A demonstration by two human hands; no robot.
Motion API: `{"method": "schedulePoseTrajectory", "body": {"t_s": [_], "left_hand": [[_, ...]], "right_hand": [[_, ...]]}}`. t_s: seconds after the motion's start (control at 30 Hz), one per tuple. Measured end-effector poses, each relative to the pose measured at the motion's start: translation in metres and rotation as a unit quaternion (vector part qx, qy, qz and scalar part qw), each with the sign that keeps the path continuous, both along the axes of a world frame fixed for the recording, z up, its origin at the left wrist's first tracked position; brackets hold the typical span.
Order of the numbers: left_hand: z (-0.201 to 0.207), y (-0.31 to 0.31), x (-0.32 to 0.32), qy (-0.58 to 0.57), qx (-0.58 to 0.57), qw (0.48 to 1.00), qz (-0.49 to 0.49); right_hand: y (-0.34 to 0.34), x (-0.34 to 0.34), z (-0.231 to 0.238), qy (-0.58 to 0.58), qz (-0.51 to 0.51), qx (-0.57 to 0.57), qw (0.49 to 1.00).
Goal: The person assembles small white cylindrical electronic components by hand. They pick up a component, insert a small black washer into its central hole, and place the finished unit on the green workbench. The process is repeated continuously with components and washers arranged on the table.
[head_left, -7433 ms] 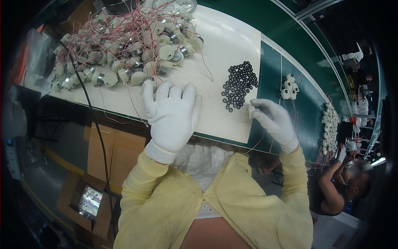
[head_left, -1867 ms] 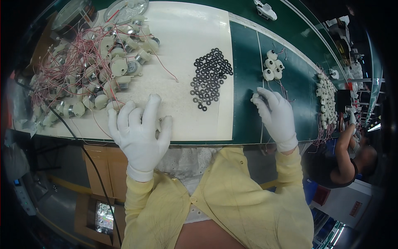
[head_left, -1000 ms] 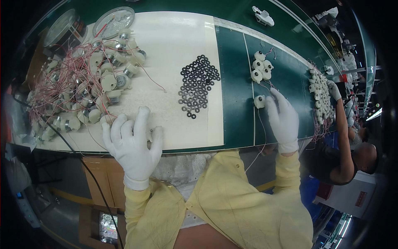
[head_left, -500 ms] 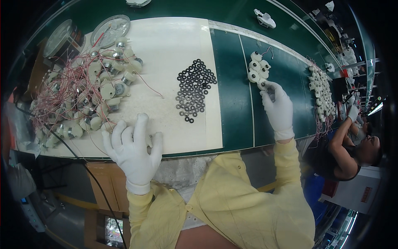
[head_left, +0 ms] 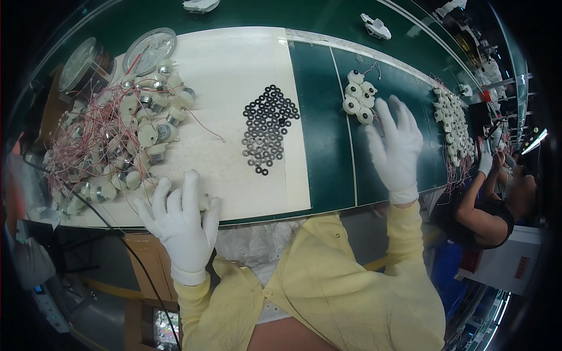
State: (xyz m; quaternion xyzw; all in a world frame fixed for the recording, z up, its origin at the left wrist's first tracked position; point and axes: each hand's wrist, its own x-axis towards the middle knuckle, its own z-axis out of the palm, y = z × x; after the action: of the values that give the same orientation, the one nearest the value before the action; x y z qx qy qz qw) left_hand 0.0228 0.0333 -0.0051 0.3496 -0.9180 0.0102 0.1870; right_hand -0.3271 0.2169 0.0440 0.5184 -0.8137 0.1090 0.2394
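Observation:
My left hand (head_left: 181,225), in a white glove, is at the table's near edge beside a heap of small cream motors (head_left: 147,133) with pink wires. Between its thumb and forefinger a cream motor (head_left: 205,201) shows in part; the fingers cover the rest. My right hand (head_left: 399,149), gloved too, is open with nothing in it, fingers apart, just right of a cluster of cream motors (head_left: 353,104) fitted with black rings. Loose black rings (head_left: 270,126) lie flat on the white sheet between my hands.
Rows of cream motors (head_left: 452,126) with wires lie at the green table's right end. Clear round tubs (head_left: 151,50) stand behind the heap. White moulded parts (head_left: 375,27) sit on the far green surface. A black cable (head_left: 93,209) crosses the near left. A co-worker (head_left: 489,213) sits at right.
My right hand has let go of the nearest motor in the ringed cluster, moved slightly right and spread its fingers. My left hand has shifted a little left and nearer, the motor with it.

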Motion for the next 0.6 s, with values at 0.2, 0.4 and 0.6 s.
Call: {"method": "schedulePoseTrajectory", "body": {"t_s": [0.2, 0.4, 0.6], "left_hand": [[0.002, -0.007, 0.007, 0.052, -0.005, 0.998, -0.018], [0.010, -0.008, 0.008, 0.096, -0.032, 0.994, -0.029], [0.014, -0.005, 0.004, 0.150, -0.038, 0.988, -0.029]], "right_hand": [[-0.015, -0.014, -0.018, 0.061, -0.035, -0.028, 0.997], [-0.073, -0.061, 0.022, 0.078, 0.017, -0.113, 0.990], [-0.081, -0.094, -0.036, 0.061, 0.064, 0.237, 0.967]]}}
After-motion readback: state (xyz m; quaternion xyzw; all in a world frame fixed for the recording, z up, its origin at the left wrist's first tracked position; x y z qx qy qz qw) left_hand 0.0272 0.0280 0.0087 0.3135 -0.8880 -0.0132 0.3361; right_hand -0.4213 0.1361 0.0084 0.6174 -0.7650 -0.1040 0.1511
